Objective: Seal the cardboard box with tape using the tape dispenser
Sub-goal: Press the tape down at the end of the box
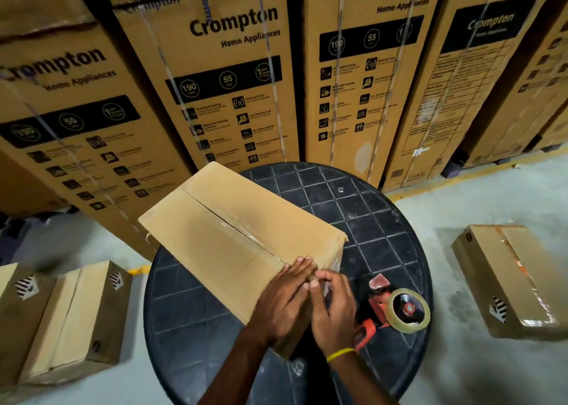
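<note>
The left hand (282, 300) lies flat on the cardboard box (227, 238); the right hand (333, 309) curls at its edge, grip unclear; the tape dispenser (396, 308) lies beside.

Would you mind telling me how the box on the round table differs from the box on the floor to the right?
The table box sits on the black round table with the left hand and right hand on it; the floor box lies untouched on the concrete floor. The table box's seam carries clear tape; the floor box's orange-brown tape looks wrinkled. Both are closed brown cardboard.
</note>
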Demonstrator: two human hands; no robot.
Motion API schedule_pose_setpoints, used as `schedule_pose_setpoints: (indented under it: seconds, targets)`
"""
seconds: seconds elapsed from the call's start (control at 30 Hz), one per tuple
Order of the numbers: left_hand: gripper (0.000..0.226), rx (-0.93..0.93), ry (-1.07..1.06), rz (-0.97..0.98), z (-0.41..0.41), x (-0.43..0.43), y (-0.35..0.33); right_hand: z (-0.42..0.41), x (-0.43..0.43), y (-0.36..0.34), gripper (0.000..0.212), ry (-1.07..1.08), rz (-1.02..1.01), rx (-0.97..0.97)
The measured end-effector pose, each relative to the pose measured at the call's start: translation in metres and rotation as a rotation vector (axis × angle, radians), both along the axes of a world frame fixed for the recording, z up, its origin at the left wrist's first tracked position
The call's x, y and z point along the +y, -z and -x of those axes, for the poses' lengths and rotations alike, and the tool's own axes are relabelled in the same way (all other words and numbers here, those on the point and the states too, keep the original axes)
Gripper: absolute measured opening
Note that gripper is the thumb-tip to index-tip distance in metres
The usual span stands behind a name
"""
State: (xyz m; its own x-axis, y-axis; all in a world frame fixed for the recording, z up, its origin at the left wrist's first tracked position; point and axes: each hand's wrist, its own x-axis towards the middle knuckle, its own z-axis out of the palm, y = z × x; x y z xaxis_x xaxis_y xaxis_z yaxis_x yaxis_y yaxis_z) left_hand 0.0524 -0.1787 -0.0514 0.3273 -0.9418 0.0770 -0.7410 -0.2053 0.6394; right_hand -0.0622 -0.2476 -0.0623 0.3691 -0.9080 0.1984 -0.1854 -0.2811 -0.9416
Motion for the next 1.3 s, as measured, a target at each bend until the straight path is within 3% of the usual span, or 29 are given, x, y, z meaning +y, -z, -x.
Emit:
schedule_pose_setpoints:
  seconds: [0.13, 0.37, 0.47, 0.63, 0.77, 0.97, 1.13, 1.23, 1.3]
  targets:
    - [0.052, 0.030, 0.040, 0.023, -0.008, 0.003, -0.001, -0.017, 0.016, 0.007, 0.056, -0.236, 0.119, 0.183]
    - [0.054, -0.280, 0.319, -0.080, -0.061, 0.003, -0.001, -0.012, 0.008, 0.008, 0.082, -0.402, 0.266, 0.629]
    - [0.059, -0.322, 0.335, -0.087, -0.078, 0.004, 0.002, -0.019, 0.007, -0.001, 0.084, -0.433, 0.282, 0.724]
    - [0.064, -0.216, -0.022, -0.231, -0.169, 0.027, 0.001, -0.025, 0.012, 0.000, 0.086, -0.424, 0.310, 0.807]
    - [0.095, -0.218, -0.016, -0.373, -0.230, 0.031, -0.021, -0.028, 0.013, 0.001, 0.088, -0.414, 0.305, 0.813]
    - [0.071, -0.358, -0.019, -0.410, -0.221, 0.029, -0.004, -0.030, 0.005, 0.001, 0.087, -0.454, 0.300, 0.827]
    - [0.082, -0.528, -0.056, -0.416, -0.215, 0.024, -0.003, -0.034, -0.046, -0.011, 0.087, -0.499, 0.382, 0.945]
    - [0.097, -0.613, -0.076, -0.395, -0.204, 0.025, -0.010, -0.048, -0.092, -0.030, 0.107, -0.558, 0.412, 1.010]
    - [0.098, -0.649, -0.082, -0.407, -0.191, 0.023, -0.015, -0.059, -0.120, -0.040, 0.101, -0.566, 0.443, 1.084]
